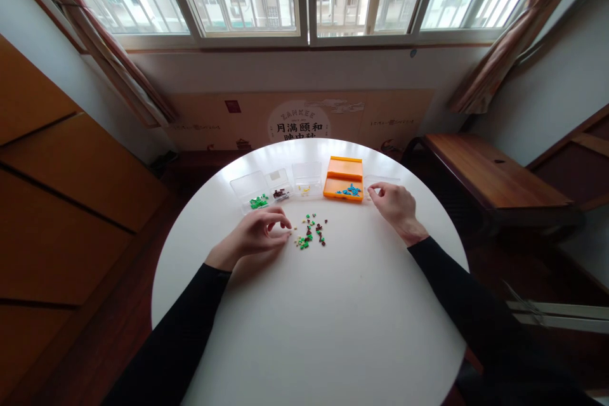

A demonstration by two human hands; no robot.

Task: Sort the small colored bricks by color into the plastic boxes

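Observation:
A loose pile of tiny green, dark brown and cream building pieces [309, 236] lies on the round white table [304, 317]. At the pile's left edge is my left hand [254, 233], thumb and forefinger drawn together near a small pale piece; whether they grip it is too small to tell. My right hand [396, 206] is at the front of a clear box [387, 179] on the far right, its thumb and forefinger pinched together. Whatever sits between those fingertips is too small to name. Part of that box is hidden behind the hand.
Along the table's far side stand an orange box [343, 168] with blue pieces [351, 190] and clear boxes with green pieces [259, 202], dark brown pieces [280, 193] and yellow pieces [303, 189]. A wooden bench [495, 165] stands at the right, below the window.

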